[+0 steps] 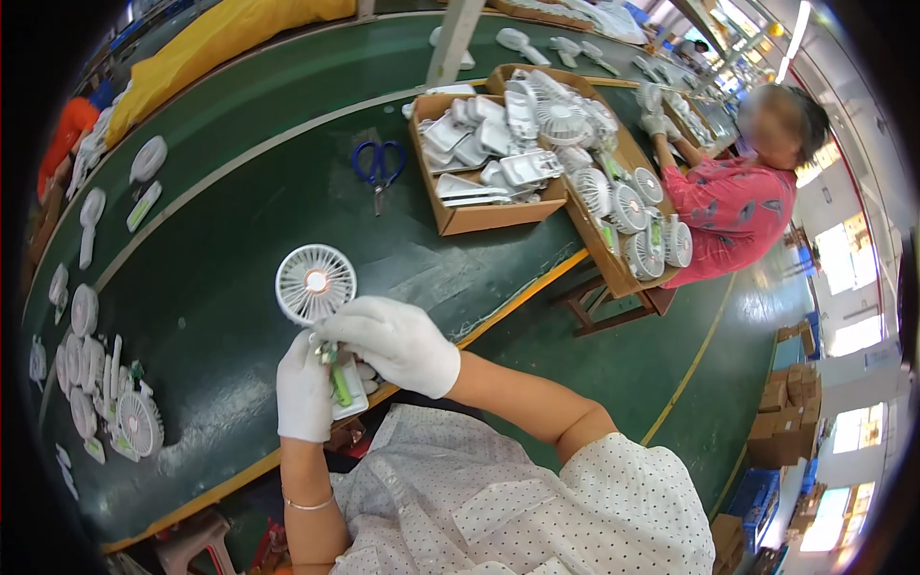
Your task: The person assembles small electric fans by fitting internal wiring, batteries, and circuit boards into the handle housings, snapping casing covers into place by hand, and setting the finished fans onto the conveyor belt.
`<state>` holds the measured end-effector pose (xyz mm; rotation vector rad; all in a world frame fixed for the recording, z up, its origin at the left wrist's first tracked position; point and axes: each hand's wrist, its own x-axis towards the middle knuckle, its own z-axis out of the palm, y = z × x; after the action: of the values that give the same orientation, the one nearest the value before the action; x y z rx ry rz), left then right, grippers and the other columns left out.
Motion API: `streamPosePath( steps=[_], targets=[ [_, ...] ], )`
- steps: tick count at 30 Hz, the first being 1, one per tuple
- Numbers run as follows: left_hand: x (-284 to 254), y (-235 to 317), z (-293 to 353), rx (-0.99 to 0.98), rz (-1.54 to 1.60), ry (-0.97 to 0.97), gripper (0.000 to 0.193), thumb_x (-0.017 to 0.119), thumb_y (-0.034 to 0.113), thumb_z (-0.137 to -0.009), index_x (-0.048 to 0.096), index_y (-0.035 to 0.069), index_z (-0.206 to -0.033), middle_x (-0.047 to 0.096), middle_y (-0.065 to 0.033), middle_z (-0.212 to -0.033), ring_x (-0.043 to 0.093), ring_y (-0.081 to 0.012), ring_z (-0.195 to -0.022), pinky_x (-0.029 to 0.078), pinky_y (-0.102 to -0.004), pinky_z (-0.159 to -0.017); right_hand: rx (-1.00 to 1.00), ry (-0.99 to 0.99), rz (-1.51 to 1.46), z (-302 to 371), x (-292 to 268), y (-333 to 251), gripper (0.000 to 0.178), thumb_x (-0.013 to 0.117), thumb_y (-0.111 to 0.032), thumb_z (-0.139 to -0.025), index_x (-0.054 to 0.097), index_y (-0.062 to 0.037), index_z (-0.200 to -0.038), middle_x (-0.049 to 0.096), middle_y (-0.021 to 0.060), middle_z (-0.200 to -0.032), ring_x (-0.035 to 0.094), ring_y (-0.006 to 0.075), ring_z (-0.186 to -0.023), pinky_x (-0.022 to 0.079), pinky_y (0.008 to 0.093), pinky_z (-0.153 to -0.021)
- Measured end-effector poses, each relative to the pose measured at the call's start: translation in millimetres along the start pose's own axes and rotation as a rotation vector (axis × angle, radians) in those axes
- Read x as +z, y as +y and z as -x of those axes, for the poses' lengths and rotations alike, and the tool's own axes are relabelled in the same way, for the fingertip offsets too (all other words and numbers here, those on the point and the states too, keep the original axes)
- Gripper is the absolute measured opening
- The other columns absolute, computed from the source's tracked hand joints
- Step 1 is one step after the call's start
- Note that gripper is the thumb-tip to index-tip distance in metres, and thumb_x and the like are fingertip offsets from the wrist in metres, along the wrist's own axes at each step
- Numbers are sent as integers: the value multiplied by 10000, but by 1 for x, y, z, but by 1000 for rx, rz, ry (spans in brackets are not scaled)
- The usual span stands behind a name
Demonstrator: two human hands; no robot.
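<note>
Landmark: pair of scissors with blue looped handles (379, 168), lying on the dark green tabletop (220, 316).

White plastic handheld fan with round slatted head (314, 276), its handle opened on a green part: one, in your hands, nearer your body than the scissors and slightly left of them.

Your left hand (302, 388), white-gloved: curled closed around the handle. Your right hand (393, 345), likewise gloved: fingers drawn into a pinch on the fan's neck; exactly which part they grip is hard to tell.

Brown cardboard tray of white plastic casings (503, 218): just right of the scissors.

Longer brown cardboard tray of white fans (599, 251): farther right of them.

Cluster of white fans (105, 393): well left of them, nearer you.
</note>
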<state>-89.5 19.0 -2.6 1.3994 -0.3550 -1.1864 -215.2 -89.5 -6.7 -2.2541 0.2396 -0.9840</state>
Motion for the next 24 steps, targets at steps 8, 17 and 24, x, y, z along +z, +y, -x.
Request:
streamPosePath(
  steps=[8,17,24],
  targets=[
    [-1,1,-8,-50,104,-146,274,457,191,-1048,558,-11,-1204,656,-142,-914,707,-248,-691,630,-376,-606,21,9,54,-8,-5,0,368,686,95,-769,711,-63,-1100,682,129,-997,692,277,-862,561,342,-724],
    [-8,4,-6,-35,129,-141,314,457,214,-1036,579,-38,-1179,694,-172,-962,744,-249,-778,651,-377,-638,41,-77,-34,-6,0,2,337,657,146,-811,692,-19,-1103,672,118,-1032,693,209,-836,567,297,-725],
    [-20,10,-2,-131,296,-259,288,455,182,-1035,586,-44,-1156,680,-159,-965,745,-240,-776,656,-354,-653,705,61,-447,6,11,-4,284,600,80,-853,694,-30,-1097,690,99,-974,690,156,-822,553,282,-745]
  ],
)
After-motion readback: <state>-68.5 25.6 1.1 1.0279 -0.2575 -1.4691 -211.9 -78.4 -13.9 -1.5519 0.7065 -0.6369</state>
